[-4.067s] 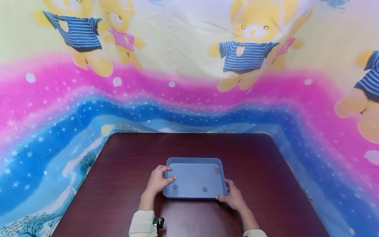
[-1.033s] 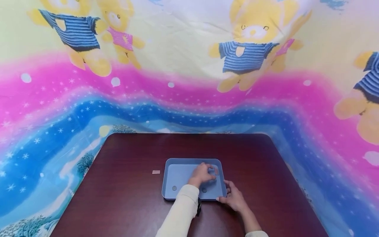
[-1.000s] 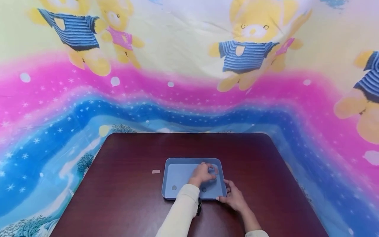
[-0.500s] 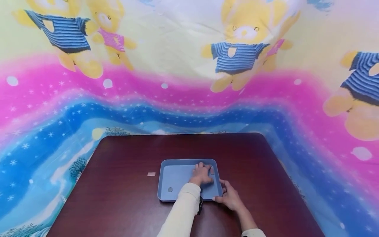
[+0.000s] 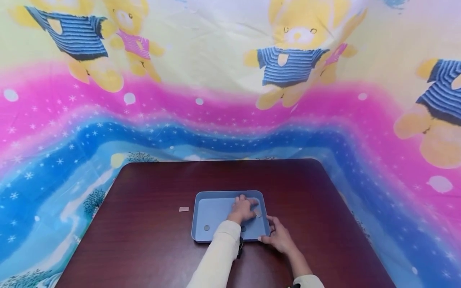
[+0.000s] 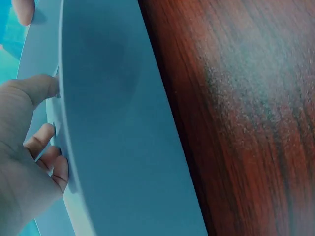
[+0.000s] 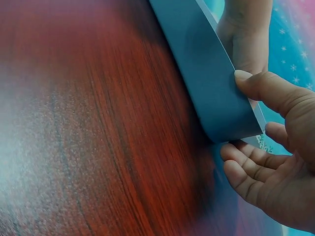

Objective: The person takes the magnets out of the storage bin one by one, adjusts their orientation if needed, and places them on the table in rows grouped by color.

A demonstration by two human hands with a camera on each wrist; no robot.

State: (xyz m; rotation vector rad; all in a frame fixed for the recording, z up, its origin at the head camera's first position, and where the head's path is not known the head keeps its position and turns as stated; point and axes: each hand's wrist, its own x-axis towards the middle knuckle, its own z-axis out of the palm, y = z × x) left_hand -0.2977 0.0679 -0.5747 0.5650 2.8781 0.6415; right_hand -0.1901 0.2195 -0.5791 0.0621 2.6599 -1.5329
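A shallow blue-grey tray [image 5: 212, 195] lies on the dark red-brown table. My left hand [image 5: 242, 209] reaches into its right part, fingers bent, with thumb and fingertips at a small pinkish rectangular piece [image 5: 257, 213], which looks pinched and tilted. In the left wrist view the left hand [image 6: 24, 147] shows behind the tray's near wall [image 6: 118, 128]. My right hand [image 5: 281, 237] grips the tray's near right corner. In the right wrist view, this right hand [image 7: 285, 142] has its thumb on the rim and its other fingers round the corner.
Another pinkish rectangular piece [image 5: 184, 209] lies on the table [image 5: 151, 240] left of the tray. Inside the tray are a grey disc [image 5: 206, 227] at the near left and a second disc [image 5: 243, 229] partly behind the left forearm. A printed curtain [image 5: 223, 80] hangs behind the table.
My left hand has gone from the tray's left rim to its right part. The piece there has shifted nearer and turned. The other piece has appeared on the table. My right hand keeps its grip.
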